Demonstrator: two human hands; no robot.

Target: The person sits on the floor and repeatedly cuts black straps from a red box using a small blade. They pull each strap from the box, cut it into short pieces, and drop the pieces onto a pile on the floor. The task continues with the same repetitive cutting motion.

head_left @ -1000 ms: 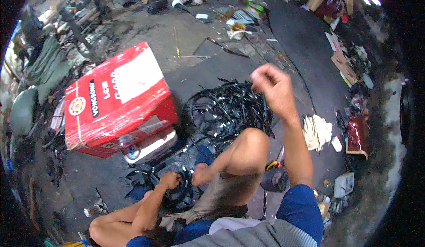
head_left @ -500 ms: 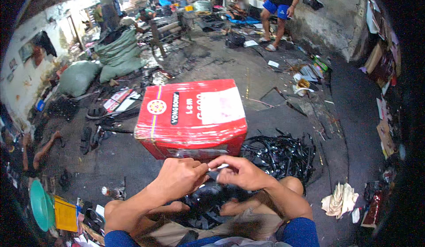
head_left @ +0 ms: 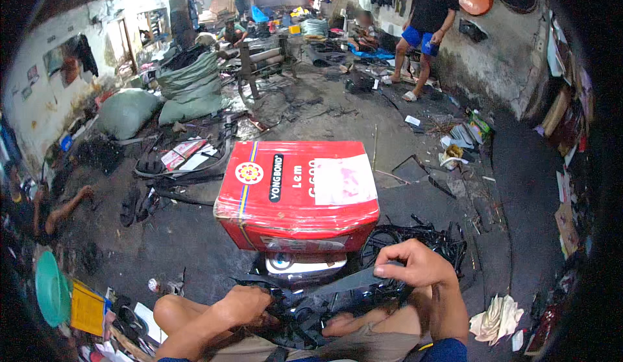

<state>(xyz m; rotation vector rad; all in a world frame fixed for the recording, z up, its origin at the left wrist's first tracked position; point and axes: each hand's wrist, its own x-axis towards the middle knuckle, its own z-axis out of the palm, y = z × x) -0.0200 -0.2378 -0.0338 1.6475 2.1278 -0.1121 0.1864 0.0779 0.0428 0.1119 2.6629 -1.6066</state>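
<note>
A large red cardboard box (head_left: pixel 295 190) wrapped in clear tape stands on the floor in front of my crossed legs. My right hand (head_left: pixel 420 266) is closed, pinching the upper end of a flat dark grey strip (head_left: pixel 354 283). The strip slants down leftward over my lap. Lower on the left, my left hand (head_left: pixel 241 307) is curled closed among shiny black pieces; what its fingers grip is hidden. A white packet with a blue mark (head_left: pixel 304 266) shows just below the box's near face. Tangled black strips (head_left: pixel 448 248) lie at the box's right.
A green basin (head_left: pixel 52 290) and a yellow crate (head_left: pixel 87 307) sit at lower left. A crumpled cream cloth (head_left: pixel 496 320) lies at lower right. Stuffed sacks (head_left: pixel 130 114) rest at far left. A person in blue shorts (head_left: pixel 418 41) stands at the back right.
My hands were together before the box, fingertips at a small white thing. Now they are apart, the right further right with the dark strip, the left lower. The view has tilted up.
</note>
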